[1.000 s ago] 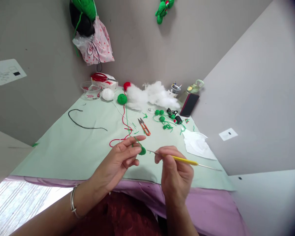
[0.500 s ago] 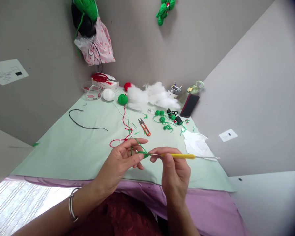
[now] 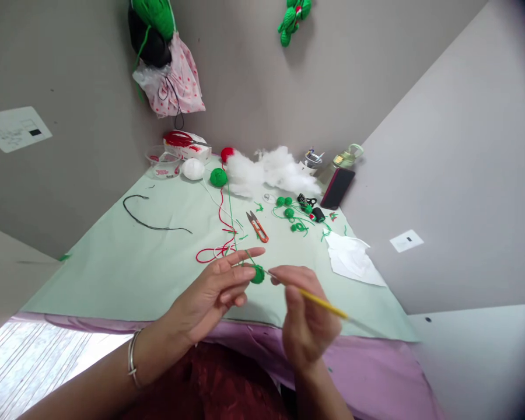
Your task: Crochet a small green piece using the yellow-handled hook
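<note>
Between the thumb and fingers of my left hand is a small round green crochet piece, held above the table near its front edge. A strand of green yarn runs from the green yarn ball down to that hand, over its raised index finger. My right hand grips a crochet hook by its yellow handle, slightly blurred. The hook's metal tip points left and lies right by the edge of the crochet piece; whether it is in a stitch I cannot tell.
Orange thread snips lie beyond my hands. White stuffing, a red yarn ball and a white yarn ball sit at the back. Small green crocheted balls, a leaning phone and white paper are on the right.
The crochet piece has turned so its round face shows. My right hand has tilted the hook, its handle end swinging downward. My left fingers have shifted slightly around the piece.
</note>
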